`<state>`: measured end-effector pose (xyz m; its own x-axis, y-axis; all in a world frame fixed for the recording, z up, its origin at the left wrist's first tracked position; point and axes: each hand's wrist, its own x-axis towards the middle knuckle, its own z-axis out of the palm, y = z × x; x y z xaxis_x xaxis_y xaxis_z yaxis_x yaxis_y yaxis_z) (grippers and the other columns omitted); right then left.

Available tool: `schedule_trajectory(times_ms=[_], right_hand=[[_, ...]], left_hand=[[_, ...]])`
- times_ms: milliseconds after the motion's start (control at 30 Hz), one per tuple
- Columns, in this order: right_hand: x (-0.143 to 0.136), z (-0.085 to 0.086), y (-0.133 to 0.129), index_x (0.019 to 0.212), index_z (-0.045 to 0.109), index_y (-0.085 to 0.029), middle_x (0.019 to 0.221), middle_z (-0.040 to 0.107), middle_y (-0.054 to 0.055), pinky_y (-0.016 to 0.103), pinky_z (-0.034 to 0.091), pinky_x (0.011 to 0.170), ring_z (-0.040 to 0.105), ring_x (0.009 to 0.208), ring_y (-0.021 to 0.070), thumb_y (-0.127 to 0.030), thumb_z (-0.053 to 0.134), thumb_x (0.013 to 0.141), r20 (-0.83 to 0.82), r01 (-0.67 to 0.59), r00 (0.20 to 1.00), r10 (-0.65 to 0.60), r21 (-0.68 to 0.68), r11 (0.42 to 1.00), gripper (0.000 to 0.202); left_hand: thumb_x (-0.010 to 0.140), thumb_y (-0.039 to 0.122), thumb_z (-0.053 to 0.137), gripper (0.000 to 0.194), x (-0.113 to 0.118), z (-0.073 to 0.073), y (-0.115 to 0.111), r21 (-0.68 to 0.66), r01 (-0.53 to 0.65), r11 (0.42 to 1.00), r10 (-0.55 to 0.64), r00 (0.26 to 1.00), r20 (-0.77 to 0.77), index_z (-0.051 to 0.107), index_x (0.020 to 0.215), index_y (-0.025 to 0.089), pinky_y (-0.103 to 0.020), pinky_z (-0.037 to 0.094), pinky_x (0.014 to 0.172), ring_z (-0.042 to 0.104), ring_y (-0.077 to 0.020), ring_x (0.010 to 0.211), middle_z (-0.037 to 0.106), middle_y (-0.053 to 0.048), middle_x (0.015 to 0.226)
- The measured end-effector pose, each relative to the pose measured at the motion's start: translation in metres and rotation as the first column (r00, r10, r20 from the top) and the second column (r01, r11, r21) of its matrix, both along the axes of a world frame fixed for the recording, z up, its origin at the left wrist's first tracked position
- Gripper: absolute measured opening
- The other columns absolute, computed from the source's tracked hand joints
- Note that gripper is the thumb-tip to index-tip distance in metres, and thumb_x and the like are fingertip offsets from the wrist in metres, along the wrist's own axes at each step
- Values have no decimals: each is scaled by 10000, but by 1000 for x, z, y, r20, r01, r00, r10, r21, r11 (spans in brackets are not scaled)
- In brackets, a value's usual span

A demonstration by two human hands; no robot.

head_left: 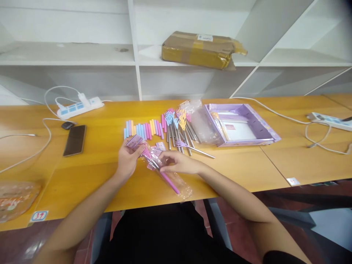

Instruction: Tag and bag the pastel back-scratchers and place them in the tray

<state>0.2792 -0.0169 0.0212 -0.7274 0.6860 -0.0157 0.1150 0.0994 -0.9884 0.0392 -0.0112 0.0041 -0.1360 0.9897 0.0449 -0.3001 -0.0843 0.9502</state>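
A pink back scratcher (169, 182) with a metal rod lies slantwise in or against a clear plastic bag (184, 189) in front of me. My left hand (127, 160) pinches the bag's top near its purple printed card (134, 141), by the scratcher's pink head. My right hand (180, 162) is closed with curled fingers around the middle of the scratcher and bag. Just beyond are more small cards in plastic (160, 146), partly covered by the hands. Behind them lies a pile of hand-shaped back scratchers (176, 128), beside rows of coloured handle tubes (145, 130).
A purple open box (249, 123) holding a few scratchers stands right of the pile, with clear bags (202, 123) against it. To the left are a phone (74, 140) and a power strip (80, 109). A taped carton (200, 50) sits on the shelf. Another power strip (330, 120) lies right.
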Motion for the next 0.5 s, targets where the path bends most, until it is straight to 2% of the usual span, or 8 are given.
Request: schedule_trajectory(times_ms=[133, 233, 300, 367, 433, 467, 500], right_hand=[[4, 10, -10, 958, 673, -201, 891, 725, 4, 281, 533, 737, 665, 803, 157, -411, 830, 933, 104, 23, 994, -35, 119, 993, 263], [-1, 10, -22, 910, 671, -201, 842, 710, -5, 272, 523, 691, 650, 744, 152, -393, 816, 941, 167, 59, 982, -90, 183, 981, 242], [-1, 9, -26, 918, 682, -200, 843, 714, -3, 277, 531, 689, 654, 739, 155, -411, 783, 965, 170, 100, 976, -135, 204, 974, 238], [9, 10, -24, 929, 698, -203, 850, 722, 2, 291, 543, 701, 665, 759, 169, -463, 748, 988, 160, 162, 966, -203, 239, 958, 271], [34, 14, -10, 930, 705, -213, 842, 722, 8, 311, 553, 713, 673, 775, 190, -518, 725, 993, 140, 302, 924, -356, 306, 903, 313], [52, 17, 0, 931, 703, -219, 842, 722, 12, 322, 557, 721, 677, 780, 200, -534, 720, 990, 120, 400, 877, -464, 352, 846, 321], [74, 19, 13, 962, 705, -225, 871, 731, 20, 336, 565, 742, 687, 799, 211, -533, 730, 976, 81, 516, 802, -592, 407, 754, 309]], left_hand=[[753, 369, 957, 487, 4, -2, -5, 17, 38, 999, -37, 999, -16, 619, 1067, 215, -302, 589, 878, 725, -160, 941, 724, -7, 1021], [777, 385, 945, 509, 4, -2, -7, 36, 51, 998, -49, 998, -38, 603, 1121, 229, -317, 588, 900, 724, -172, 972, 722, -13, 1045], [793, 458, 934, 567, 3, -1, -8, 52, 111, 992, -110, 994, -24, 587, 1187, 244, -334, 600, 891, 724, -192, 1010, 724, -40, 1125], [835, 592, 876, 595, 1, 2, -9, 68, 236, 969, -237, 972, 4, 574, 1219, 254, -373, 619, 891, 724, -219, 1049, 711, -83, 1238], [896, 692, 770, 576, 0, 3, -11, 82, 358, 930, -360, 933, 17, 576, 1216, 253, -422, 625, 918, 726, -236, 1061, 695, -112, 1307], [926, 709, 723, 557, -1, 2, -11, 85, 390, 917, -393, 920, 13, 583, 1206, 249, -435, 623, 927, 727, -235, 1048, 695, -117, 1309], [951, 709, 689, 536, -1, 1, -11, 82, 405, 911, -407, 914, 5, 591, 1197, 244, -434, 619, 925, 727, -230, 1025, 701, -118, 1295]])
